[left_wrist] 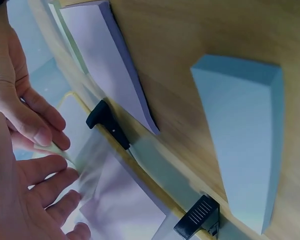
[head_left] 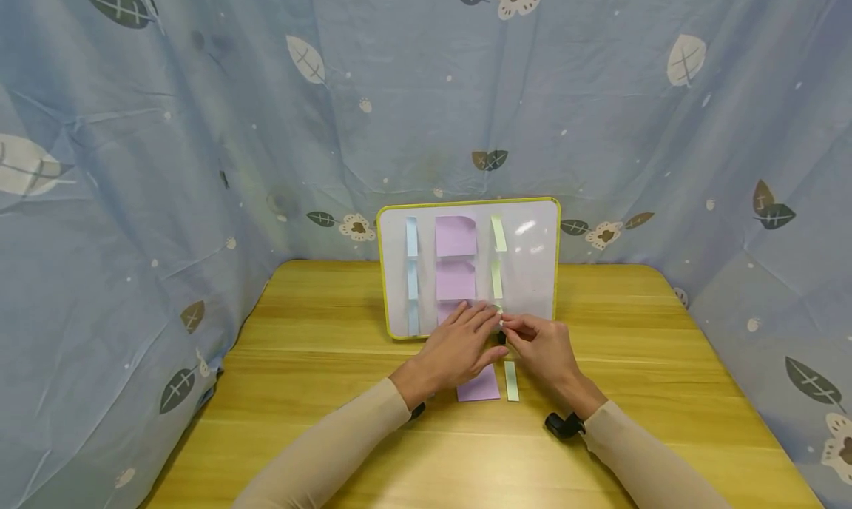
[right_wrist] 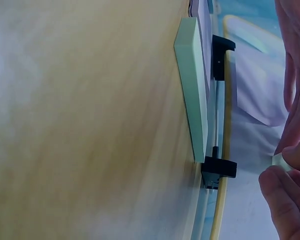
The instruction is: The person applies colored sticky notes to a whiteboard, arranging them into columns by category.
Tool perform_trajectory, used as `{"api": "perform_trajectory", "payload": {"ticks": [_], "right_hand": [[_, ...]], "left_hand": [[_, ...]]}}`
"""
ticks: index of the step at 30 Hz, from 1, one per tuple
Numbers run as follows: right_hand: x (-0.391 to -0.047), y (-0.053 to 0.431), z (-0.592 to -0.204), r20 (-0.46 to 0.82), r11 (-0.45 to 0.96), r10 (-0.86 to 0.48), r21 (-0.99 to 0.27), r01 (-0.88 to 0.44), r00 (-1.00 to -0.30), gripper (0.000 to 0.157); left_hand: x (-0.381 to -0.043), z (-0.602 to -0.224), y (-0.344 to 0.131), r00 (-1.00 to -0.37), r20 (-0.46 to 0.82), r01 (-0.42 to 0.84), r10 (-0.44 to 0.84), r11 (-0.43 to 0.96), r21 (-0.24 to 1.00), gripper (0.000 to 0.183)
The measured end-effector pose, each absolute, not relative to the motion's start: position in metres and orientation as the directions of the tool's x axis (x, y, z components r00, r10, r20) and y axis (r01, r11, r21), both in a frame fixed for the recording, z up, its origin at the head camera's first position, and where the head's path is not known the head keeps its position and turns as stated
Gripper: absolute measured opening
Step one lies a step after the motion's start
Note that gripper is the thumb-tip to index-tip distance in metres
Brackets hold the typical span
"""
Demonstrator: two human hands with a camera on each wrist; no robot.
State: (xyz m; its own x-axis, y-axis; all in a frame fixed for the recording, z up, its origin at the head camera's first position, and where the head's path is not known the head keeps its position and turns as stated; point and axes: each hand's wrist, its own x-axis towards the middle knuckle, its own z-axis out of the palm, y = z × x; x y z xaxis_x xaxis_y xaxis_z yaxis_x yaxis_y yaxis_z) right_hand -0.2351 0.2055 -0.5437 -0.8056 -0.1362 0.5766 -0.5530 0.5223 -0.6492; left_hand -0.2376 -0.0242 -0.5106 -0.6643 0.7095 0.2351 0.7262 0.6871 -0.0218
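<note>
A small whiteboard with a yellow rim stands upright on the table. Stuck on it are columns of blue notes, purple sticky notes and narrow pale green sticky notes. At the bottom of the green column my right hand pinches a pale green sticky note between thumb and forefinger. My left hand lies in front of the lowest purple note, its fingers extended, the fingertips next to the pinched note. Part of that note is hidden by the fingers.
A purple pad and a narrow green pad lie before the board. A thick blue pad is on the table in the left wrist view. Black feet support the board's lower edge. A patterned curtain hangs behind.
</note>
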Motion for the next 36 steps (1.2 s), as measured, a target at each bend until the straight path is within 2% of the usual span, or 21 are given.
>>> {"api": "perform_trajectory", "payload": {"ticks": [9, 27, 36], "right_hand": [[-0.238, 0.209, -0.543, 0.543, 0.517, -0.171, -0.661, -0.544, -0.822, 0.015], [-0.238, 0.211, -0.541, 0.540, 0.626, -0.203, -0.570, -0.532, -0.817, 0.012], [-0.237, 0.211, -0.541, 0.501, 0.643, -0.205, -0.579, -0.501, -0.841, 0.010]], "left_hand": [[-0.238, -0.511, -0.024, -0.674, 0.193, 0.713, 0.713, 0.696, -0.082, 0.077], [-0.238, -0.515, -0.014, -0.700, 0.117, 0.670, 0.704, 0.705, -0.231, 0.083], [-0.236, -0.518, -0.012, -0.720, 0.116, 0.639, 0.684, 0.719, -0.273, 0.083]]}}
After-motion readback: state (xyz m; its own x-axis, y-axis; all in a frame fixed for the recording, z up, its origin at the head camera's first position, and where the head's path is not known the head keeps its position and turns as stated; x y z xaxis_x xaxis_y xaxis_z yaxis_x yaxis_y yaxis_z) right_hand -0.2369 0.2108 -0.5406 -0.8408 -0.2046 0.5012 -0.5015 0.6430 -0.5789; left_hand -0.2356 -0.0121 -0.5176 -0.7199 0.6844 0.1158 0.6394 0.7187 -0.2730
